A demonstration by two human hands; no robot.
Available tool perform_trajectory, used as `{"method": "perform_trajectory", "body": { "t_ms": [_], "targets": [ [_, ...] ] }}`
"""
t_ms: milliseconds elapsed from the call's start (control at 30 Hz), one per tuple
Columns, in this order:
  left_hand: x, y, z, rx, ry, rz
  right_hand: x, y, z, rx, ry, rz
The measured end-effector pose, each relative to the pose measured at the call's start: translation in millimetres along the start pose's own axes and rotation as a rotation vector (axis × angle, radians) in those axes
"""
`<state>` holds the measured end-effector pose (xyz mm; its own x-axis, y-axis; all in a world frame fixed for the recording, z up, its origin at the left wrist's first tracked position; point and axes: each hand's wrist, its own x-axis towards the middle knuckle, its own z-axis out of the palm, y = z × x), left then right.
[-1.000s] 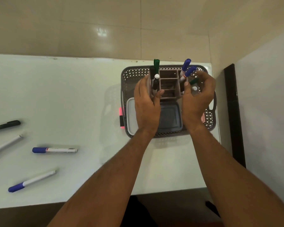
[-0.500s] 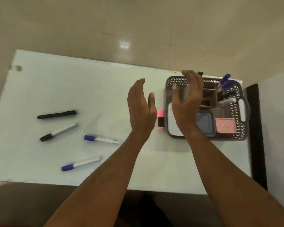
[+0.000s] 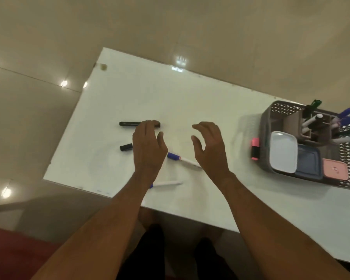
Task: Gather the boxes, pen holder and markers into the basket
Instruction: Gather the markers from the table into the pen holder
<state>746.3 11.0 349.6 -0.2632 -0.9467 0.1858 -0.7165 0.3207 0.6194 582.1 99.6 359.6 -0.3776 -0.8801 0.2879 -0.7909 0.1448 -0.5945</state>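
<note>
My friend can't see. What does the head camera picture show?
Two empty hands, left hand and right hand, reach over a white table toward loose markers. At the right, a grey basket already holds boxes and a pen holder.

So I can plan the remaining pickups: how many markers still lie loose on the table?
4: a black marker farthest, a black-capped one partly under the left hand, a blue-capped one between the hands, another nearest.
</note>
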Motion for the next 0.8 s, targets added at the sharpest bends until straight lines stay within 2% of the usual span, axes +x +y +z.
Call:
{"method": "perform_trajectory", "body": {
  "t_ms": [233, 467, 667, 800],
  "targets": [
    [-23, -71, -14, 0.216, -0.186, 0.016, -49, -13, 38, -0.203, -0.358, -0.010],
    [-18, -86, -13, 0.321, -0.271, 0.036, -65, -12, 44, -0.433, -0.464, 0.047],
    [-15, -90, -15, 0.313, -0.262, 0.015, -58, -28, 39, -0.291, -0.529, 0.142],
    [-5, -78, -17, 0.352, -0.171, 0.052, -59, -45, 43, -0.237, -0.615, 0.046]
  ]
}}
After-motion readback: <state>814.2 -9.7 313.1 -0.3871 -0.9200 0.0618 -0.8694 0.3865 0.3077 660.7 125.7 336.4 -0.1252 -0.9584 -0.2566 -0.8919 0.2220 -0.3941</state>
